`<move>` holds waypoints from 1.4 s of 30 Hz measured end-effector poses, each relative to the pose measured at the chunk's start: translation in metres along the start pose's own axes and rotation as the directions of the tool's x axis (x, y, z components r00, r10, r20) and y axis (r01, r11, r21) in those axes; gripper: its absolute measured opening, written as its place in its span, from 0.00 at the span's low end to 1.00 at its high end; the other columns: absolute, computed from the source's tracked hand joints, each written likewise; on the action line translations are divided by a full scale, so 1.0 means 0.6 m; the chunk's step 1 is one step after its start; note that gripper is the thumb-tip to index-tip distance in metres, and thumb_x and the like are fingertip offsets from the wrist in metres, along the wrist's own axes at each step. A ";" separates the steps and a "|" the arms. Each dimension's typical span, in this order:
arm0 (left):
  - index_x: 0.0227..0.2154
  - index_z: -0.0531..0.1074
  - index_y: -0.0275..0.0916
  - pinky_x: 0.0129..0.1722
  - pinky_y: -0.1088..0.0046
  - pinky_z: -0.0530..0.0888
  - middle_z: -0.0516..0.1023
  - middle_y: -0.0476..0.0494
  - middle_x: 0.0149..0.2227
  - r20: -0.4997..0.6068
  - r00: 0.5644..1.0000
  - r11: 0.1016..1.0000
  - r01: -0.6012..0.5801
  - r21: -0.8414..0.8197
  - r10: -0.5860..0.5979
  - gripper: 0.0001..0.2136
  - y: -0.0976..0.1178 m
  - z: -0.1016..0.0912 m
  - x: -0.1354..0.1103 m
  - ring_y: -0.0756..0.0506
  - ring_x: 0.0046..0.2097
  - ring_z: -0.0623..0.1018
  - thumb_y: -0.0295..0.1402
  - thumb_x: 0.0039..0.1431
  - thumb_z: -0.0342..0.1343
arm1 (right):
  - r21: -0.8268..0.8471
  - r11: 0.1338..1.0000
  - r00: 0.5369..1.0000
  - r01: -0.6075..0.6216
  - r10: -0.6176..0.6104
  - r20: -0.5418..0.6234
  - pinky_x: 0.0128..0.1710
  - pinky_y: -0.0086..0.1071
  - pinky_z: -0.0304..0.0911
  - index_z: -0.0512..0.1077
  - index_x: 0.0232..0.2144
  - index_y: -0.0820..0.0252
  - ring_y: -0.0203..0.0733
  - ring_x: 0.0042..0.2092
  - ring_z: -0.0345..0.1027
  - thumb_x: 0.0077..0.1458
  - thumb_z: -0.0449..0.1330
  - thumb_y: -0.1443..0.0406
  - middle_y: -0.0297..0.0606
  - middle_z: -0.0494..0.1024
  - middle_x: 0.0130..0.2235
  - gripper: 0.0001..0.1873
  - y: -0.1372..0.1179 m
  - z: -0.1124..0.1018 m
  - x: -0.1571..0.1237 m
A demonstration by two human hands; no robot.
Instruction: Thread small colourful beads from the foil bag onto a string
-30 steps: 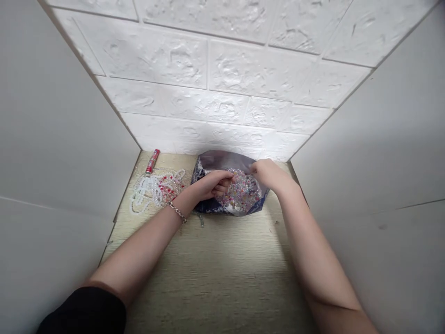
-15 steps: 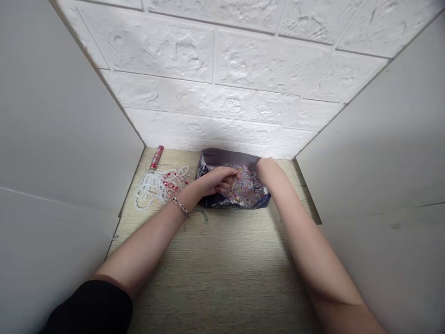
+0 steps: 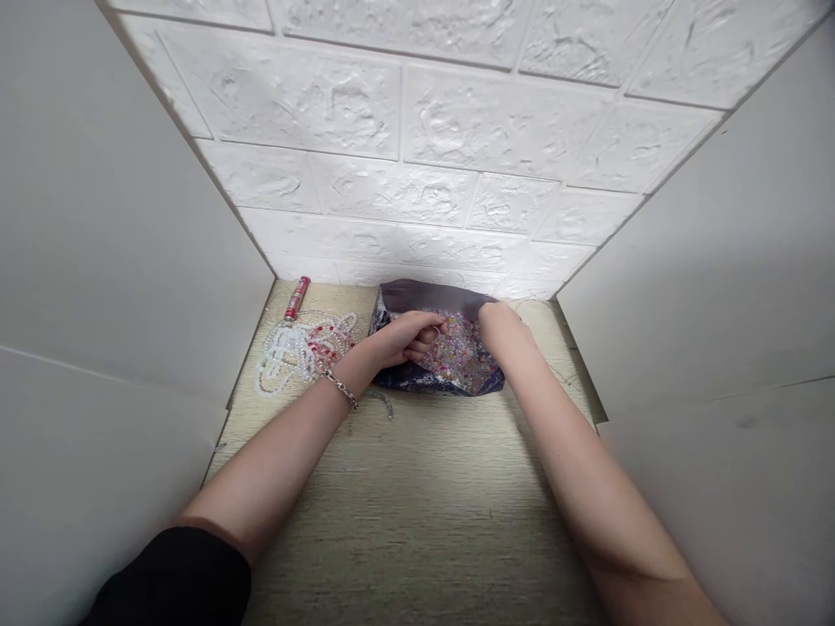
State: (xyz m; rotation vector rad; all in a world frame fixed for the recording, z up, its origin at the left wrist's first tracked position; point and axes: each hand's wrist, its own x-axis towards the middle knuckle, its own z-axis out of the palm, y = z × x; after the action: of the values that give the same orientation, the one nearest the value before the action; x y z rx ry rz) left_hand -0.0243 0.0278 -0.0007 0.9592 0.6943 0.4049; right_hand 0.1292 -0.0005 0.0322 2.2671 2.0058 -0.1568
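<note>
A dark, open-topped bag [image 3: 427,294] lies on the tabletop against the wall, filled with small multicoloured beads [image 3: 462,348]. Over the left part of the beads is my left hand [image 3: 410,337], its thumb and fingertips pinched together. Whatever sits in that pinch is too small to make out. At the bag's right side, my right hand [image 3: 505,329] is closed, knuckles up. Its fingertips are turned away, so what they hold is hidden. A chain bracelet [image 3: 340,388] circles my left wrist.
Left of the bag lies a tangle of white bead strands [image 3: 283,356], with red and clear strands [image 3: 326,341] beside it. A red tube [image 3: 297,297] lies behind them. One greenish strand [image 3: 389,405] pokes out below my left wrist. Panels [image 3: 704,287] flank both sides.
My right hand has shifted slightly left and down at the bag's right edge. My left hand keeps its pinch in nearly the same spot.
</note>
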 end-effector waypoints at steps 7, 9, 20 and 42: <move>0.22 0.61 0.37 0.10 0.83 0.42 0.44 0.59 0.12 0.009 0.999 0.999 -0.038 0.027 0.038 0.06 0.000 0.003 -0.004 0.58 0.13 0.44 0.34 0.49 0.46 | 0.036 0.988 0.987 0.152 -0.154 0.055 0.36 0.30 0.57 0.67 0.34 0.68 0.42 0.39 0.65 0.47 0.46 0.74 0.51 0.71 0.37 0.13 0.018 0.003 0.013; 0.24 0.62 0.38 0.10 0.84 0.42 0.44 0.59 0.12 0.013 0.999 0.998 -0.047 0.046 0.046 0.07 -0.001 0.005 -0.005 0.58 0.13 0.44 0.36 0.49 0.46 | 0.115 0.973 0.978 0.201 -0.206 0.025 0.33 0.29 0.56 0.64 0.35 0.68 0.41 0.36 0.65 0.50 0.44 0.70 0.50 0.71 0.36 0.12 0.023 -0.005 0.013; 0.26 0.64 0.37 0.09 0.85 0.43 0.43 0.60 0.12 0.023 0.998 0.992 -0.066 0.110 0.064 0.09 -0.002 0.011 -0.004 0.58 0.13 0.43 0.39 0.50 0.47 | 0.011 0.947 0.936 0.321 -0.319 0.151 0.26 0.27 0.52 0.68 0.24 0.65 0.37 0.29 0.63 0.43 0.49 0.69 0.43 0.72 0.28 0.08 0.030 -0.006 0.001; 0.26 0.64 0.36 0.10 0.85 0.43 0.44 0.59 0.13 0.031 0.998 0.993 -0.059 0.102 0.056 0.09 -0.002 0.009 -0.006 0.59 0.13 0.44 0.37 0.49 0.48 | 0.003 0.951 0.920 0.310 -0.300 0.251 0.23 0.26 0.51 0.71 0.24 0.65 0.34 0.26 0.61 0.40 0.51 0.69 0.40 0.71 0.24 0.09 0.024 -0.017 -0.011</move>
State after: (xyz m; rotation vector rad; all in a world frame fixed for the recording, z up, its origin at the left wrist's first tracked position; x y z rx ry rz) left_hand -0.0232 0.0219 0.0014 1.0827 0.6687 0.4084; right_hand 0.1427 -0.0072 0.0438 1.7929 2.1859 -0.4060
